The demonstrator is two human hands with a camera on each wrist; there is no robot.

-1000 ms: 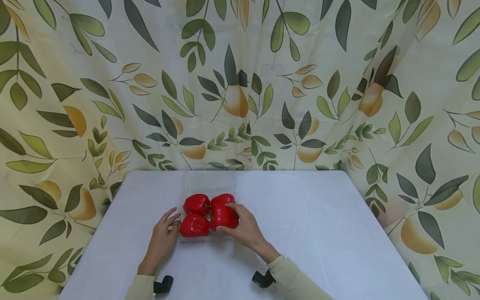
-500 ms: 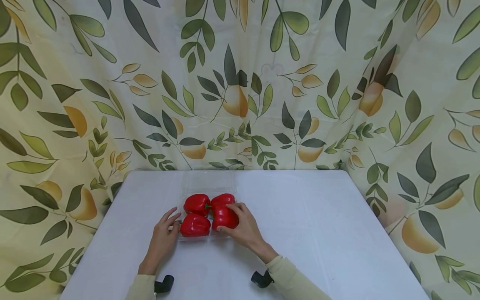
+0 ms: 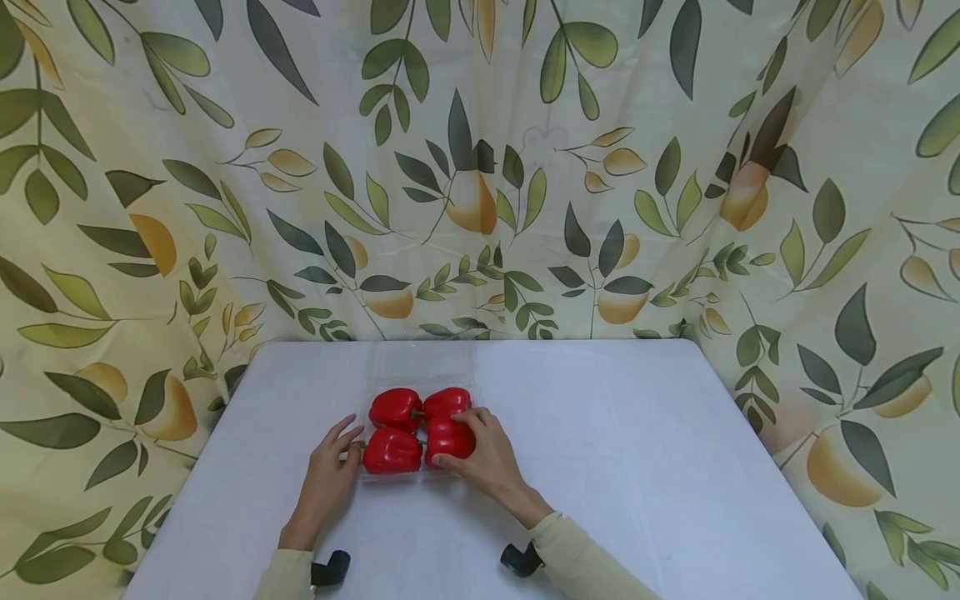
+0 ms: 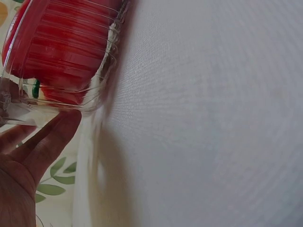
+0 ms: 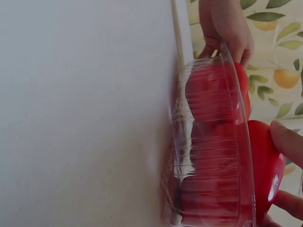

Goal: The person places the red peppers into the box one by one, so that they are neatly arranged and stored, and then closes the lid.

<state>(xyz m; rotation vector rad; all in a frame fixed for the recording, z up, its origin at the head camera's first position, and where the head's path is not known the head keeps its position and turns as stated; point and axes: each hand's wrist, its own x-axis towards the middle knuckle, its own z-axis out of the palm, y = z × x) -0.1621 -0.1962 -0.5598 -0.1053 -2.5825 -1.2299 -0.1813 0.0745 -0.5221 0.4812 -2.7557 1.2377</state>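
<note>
Several red bell peppers sit two by two in a clear plastic container (image 5: 208,61) on the table. My right hand (image 3: 486,454) grips the front right bell pepper (image 3: 448,442) between thumb and fingers; in the right wrist view this pepper (image 5: 266,165) bulges above the container's rim. Beside it lies the front left bell pepper (image 3: 392,451), and behind are the back left (image 3: 393,408) and back right (image 3: 446,402) ones. At the container's left side, my left hand (image 3: 327,475) rests with extended fingers; a fingertip (image 4: 71,118) touches the plastic wall in the left wrist view.
The container's clear lid (image 3: 420,360) lies folded back toward the far edge of the white table (image 3: 637,450). A leaf-and-fruit patterned curtain (image 3: 480,208) hangs behind and around the table. Black wrist-worn pieces (image 3: 330,568) show near both sleeves.
The front right pepper in my right hand has sunk slightly lower into the container. The front left pepper has shifted a little to the right. My left hand stays at the container's side.
</note>
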